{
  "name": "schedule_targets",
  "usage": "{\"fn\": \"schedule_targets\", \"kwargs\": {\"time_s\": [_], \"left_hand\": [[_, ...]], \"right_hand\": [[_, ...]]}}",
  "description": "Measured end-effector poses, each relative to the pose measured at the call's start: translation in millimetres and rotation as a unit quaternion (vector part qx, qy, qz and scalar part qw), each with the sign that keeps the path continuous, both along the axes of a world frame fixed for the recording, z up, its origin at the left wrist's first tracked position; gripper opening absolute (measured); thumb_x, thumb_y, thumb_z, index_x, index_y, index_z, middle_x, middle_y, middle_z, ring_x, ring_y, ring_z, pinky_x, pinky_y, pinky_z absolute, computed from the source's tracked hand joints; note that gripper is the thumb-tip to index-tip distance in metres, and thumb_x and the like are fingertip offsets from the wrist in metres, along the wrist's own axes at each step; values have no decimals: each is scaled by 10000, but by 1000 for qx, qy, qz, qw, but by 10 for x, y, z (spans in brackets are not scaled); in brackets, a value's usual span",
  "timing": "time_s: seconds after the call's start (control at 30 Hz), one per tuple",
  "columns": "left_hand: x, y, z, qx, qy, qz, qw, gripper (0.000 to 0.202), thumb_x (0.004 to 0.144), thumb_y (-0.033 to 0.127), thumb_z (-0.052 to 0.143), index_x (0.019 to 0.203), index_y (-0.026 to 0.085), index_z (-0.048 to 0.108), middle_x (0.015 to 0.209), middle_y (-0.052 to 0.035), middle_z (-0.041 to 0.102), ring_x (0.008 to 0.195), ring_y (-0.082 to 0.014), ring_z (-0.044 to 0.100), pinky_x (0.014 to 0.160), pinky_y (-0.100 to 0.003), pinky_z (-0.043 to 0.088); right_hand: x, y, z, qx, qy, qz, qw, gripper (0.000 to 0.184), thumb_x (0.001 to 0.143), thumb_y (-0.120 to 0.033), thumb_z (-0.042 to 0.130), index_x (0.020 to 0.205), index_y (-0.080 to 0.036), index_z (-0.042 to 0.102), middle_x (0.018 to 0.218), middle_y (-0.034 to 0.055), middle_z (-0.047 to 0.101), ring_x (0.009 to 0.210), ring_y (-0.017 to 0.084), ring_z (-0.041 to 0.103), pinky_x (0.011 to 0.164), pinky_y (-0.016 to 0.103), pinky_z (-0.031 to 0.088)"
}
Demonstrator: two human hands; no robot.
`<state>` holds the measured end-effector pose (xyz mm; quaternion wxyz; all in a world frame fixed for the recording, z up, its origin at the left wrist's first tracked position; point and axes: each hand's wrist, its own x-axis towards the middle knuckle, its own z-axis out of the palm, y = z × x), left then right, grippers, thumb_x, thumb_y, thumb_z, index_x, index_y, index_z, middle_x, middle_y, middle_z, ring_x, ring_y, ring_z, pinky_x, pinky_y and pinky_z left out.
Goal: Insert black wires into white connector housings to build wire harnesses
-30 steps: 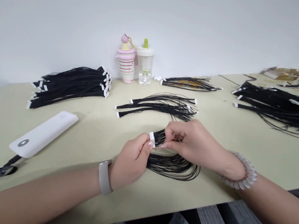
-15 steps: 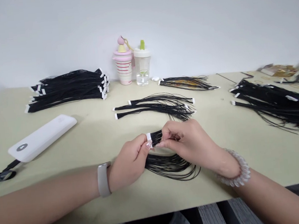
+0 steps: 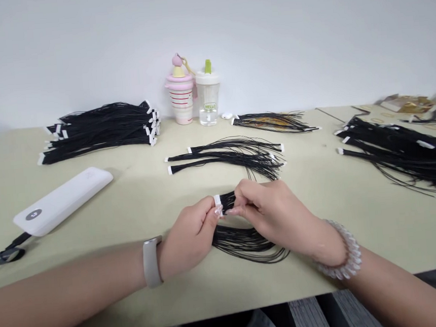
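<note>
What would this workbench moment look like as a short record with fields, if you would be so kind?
Left hand: pinches a white connector; grey wristband on the wrist
Right hand: pinches black wires beside the connector; clear coiled bracelet on the wrist
Below the hands: long black wire lengths lying on the table
Rest: white power bank, large pile of wire bundles, pink striped cup, clear bottle
</note>
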<state>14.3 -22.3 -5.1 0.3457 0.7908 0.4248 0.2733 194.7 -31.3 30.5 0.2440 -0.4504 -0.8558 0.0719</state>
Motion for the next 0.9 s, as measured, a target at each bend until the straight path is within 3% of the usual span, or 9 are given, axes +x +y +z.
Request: {"fn": "schedule_targets", "kwargs": {"time_s": [0.23, 0.47, 0.67, 0.9], "left_hand": [[1, 6, 8, -14, -7, -2, 1000, 323, 909, 370, 237, 742, 164, 422, 641, 19, 443, 577, -92, 371, 541, -235, 300], [11, 16, 12, -16, -38, 31, 999, 328, 903, 369, 261, 668, 169, 373, 607, 23, 402, 563, -92, 364, 530, -230, 310], [8, 16, 21, -43, -82, 53, 994, 333, 905, 379, 258, 673, 173, 378, 586, 29, 406, 531, -87, 379, 527, -226, 337], [14, 22, 2, -25, -60, 35, 997, 323, 906, 363, 256, 676, 170, 373, 625, 18, 413, 581, -95, 369, 548, -236, 320]], "right_hand": [[-6, 30, -9, -27, 14, 20, 999, 91, 847, -191, 454, 760, -180, 429, 592, -46, 473, 527, 59, 410, 512, 168, 291], [28, 46, 25, -25, 53, 28, 998, 68, 805, -112, 476, 793, -179, 474, 678, -31, 534, 582, 61, 452, 554, 167, 329], [62, 78, 27, -22, 59, 7, 998, 71, 794, -110, 487, 775, -177, 474, 610, -49, 503, 510, 48, 410, 513, 160, 312], [-6, 38, 38, -31, 57, 7, 998, 90, 779, -106, 506, 742, -176, 465, 570, -61, 464, 492, 39, 378, 492, 151, 290]]}}
